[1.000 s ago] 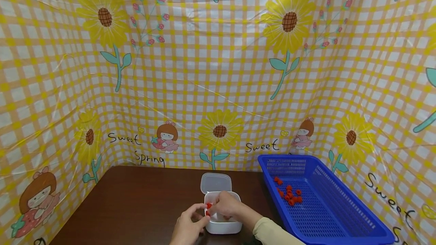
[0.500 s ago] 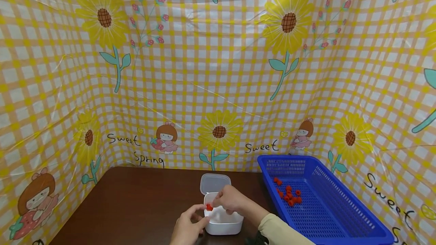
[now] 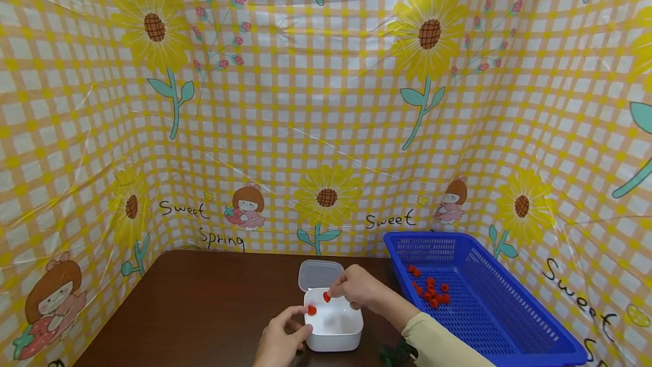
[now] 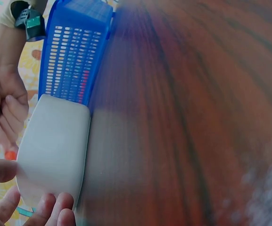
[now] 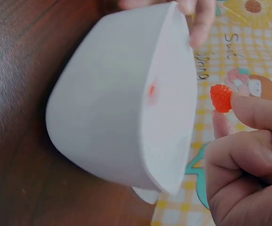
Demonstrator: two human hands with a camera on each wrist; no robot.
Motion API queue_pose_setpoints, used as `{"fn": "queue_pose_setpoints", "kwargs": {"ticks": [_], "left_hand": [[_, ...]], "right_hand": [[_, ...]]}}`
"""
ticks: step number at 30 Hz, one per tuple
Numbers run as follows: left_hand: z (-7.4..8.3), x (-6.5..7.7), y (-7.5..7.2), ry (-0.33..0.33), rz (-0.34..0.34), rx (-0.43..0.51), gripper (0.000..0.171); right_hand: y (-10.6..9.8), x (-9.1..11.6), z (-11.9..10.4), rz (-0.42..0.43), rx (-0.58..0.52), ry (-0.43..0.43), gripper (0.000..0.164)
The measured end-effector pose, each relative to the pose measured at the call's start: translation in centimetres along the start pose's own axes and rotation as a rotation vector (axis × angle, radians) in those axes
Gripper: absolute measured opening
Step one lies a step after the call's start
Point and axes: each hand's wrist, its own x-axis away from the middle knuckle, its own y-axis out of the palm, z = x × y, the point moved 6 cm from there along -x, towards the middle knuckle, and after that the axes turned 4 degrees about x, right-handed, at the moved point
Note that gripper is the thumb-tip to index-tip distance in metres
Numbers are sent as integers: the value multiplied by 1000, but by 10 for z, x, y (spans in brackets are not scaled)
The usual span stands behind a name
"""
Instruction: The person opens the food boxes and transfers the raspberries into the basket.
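A white lidded box stands on the table near its front, its translucent lid folded back behind it. My left hand holds the box's left side, fingers at the rim and along the outer wall. Inside, by the left fingertips, lies one red raspberry. My right hand pinches another raspberry between thumb and fingertip, above the back of the box opening. The right wrist view shows the box wall beside that hand, with a blurred red spot within the opening.
A blue perforated basket stands to the right with several raspberries towards its left side. A brown wooden table lies under everything. A checked sunflower cloth walls the back and sides. A dark strapped device sits on the right wrist.
My right hand has come up out of the box, away and to the right, with a raspberry in its fingertips. My left hand stays at the box's left side.
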Motion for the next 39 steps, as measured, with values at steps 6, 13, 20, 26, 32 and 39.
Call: {"fn": "queue_pose_setpoints", "kwargs": {"ticks": [6, 13, 20, 26, 32, 39], "left_hand": [[1, 0, 0, -36, -1, -4, 38], [2, -1, 0, -27, -4, -2, 37], [2, -1, 1, -33, -1, 0, 37], [1, -1, 1, -43, 1, -1, 38], [-1, -2, 2, -43, 0, -1, 38], [-3, -2, 1, -45, 8, -4, 38]], "right_hand": [[-21, 5, -3, 25, -15, -27, 12], [-51, 11, -1, 48, -44, -40, 14], [-81, 21, 5, 76, -17, -41, 18], [-105, 30, 18, 131, 18, -7, 21], [-127, 38, 31, 169, 49, 20, 21], [-148, 45, 47, 186, 110, 36, 21]]}}
